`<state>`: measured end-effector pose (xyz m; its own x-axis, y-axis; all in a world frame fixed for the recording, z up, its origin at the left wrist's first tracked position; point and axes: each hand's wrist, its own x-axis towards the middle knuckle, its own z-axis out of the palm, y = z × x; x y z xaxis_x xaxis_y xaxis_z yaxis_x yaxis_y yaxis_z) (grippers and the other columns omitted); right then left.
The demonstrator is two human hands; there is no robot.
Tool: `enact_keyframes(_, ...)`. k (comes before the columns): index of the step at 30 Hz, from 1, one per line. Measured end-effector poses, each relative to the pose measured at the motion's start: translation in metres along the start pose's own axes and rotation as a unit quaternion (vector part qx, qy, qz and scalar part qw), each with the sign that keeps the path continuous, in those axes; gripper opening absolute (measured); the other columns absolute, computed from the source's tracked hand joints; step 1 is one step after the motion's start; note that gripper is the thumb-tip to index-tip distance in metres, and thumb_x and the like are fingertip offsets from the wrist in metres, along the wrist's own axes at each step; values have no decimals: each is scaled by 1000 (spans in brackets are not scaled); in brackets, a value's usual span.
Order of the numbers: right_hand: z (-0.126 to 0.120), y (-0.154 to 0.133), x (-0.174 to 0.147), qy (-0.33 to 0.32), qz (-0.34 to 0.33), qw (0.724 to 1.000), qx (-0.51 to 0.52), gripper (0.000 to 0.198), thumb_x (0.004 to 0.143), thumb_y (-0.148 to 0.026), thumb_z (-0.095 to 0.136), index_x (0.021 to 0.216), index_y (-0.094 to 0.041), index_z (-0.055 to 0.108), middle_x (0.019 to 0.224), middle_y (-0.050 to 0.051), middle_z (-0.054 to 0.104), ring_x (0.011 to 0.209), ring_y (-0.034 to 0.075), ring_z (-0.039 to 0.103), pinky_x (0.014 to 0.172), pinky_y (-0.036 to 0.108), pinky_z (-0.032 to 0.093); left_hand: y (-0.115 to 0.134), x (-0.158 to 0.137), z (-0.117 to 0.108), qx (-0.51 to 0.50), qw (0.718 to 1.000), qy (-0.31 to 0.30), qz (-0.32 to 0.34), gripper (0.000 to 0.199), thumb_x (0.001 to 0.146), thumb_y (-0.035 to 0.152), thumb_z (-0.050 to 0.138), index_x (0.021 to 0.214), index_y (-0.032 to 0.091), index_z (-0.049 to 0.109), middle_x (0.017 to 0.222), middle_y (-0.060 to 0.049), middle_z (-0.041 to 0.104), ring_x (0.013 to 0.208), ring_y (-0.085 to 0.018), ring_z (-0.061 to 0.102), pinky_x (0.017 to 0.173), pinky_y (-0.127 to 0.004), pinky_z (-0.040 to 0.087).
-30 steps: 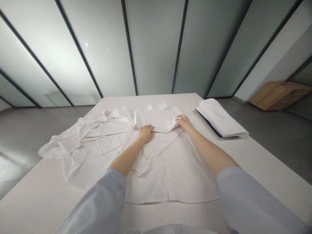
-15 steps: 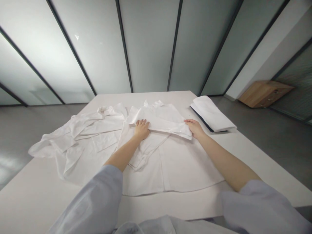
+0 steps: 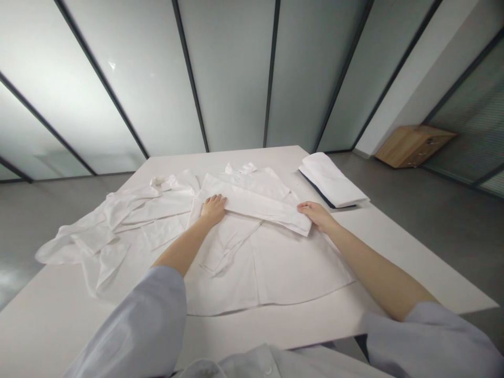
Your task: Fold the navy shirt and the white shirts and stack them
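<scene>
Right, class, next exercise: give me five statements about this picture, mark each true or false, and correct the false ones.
1. The left hand rests on white cloth. True.
2. The right hand lies on the folded bundle. False: it holds the right end of the white strip across the spread garment.
3. The folded bundle shows a dark layer beneath white. True.
4. The crumpled garment lies right of the spread one. False: it lies to its left.
5. The wooden cabinet stands on the table. False: it stands on the floor.
</scene>
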<state>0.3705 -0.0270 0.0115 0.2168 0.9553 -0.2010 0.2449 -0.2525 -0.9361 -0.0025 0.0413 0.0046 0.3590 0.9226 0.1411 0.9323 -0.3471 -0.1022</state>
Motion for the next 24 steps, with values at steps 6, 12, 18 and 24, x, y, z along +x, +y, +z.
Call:
enact_keyframes(6, -16, 3, -4, -107, -5, 989, -100, 20, 67, -26, 64, 85, -20, 63, 71, 2, 69, 66, 18, 63, 58, 25, 46, -23, -2, 1, -13, 999, 2, -32, 50, 86, 14, 45, 135, 23, 51, 142, -12, 49, 132, -27, 42, 110, -42, 30)
enact_keyframes(12, -21, 1, -1, -137, -62, 974, -170, 21, 65, -25, 67, 85, -19, 65, 69, 0, 67, 63, 16, 60, 58, 24, 44, -44, -7, -4, 4, 995, 5, -97, 49, 86, 15, 43, 134, 23, 50, 141, -14, 50, 131, -28, 43, 106, -45, 36)
enact_keyframes(18, -22, 7, 8, -130, -62, 956, -256, 26, 73, -36, 65, 93, -21, 66, 61, -1, 64, 52, 17, 56, 51, 26, 42, -63, -2, 2, -71, 979, 30, -188, 39, 89, 22, 42, 126, 18, 55, 128, -13, 61, 118, -26, 56, 96, -37, 45)
enact_keyframes(24, -13, 12, 20, -26, -273, 883, -380, 36, 82, -39, 57, 111, -21, 67, 115, 11, 68, 107, 27, 62, 94, 38, 46, -74, 9, -1, -148, 950, 22, -274, 35, 89, 24, 46, 122, 19, 53, 111, -12, 70, 110, -24, 63, 87, -33, 48)
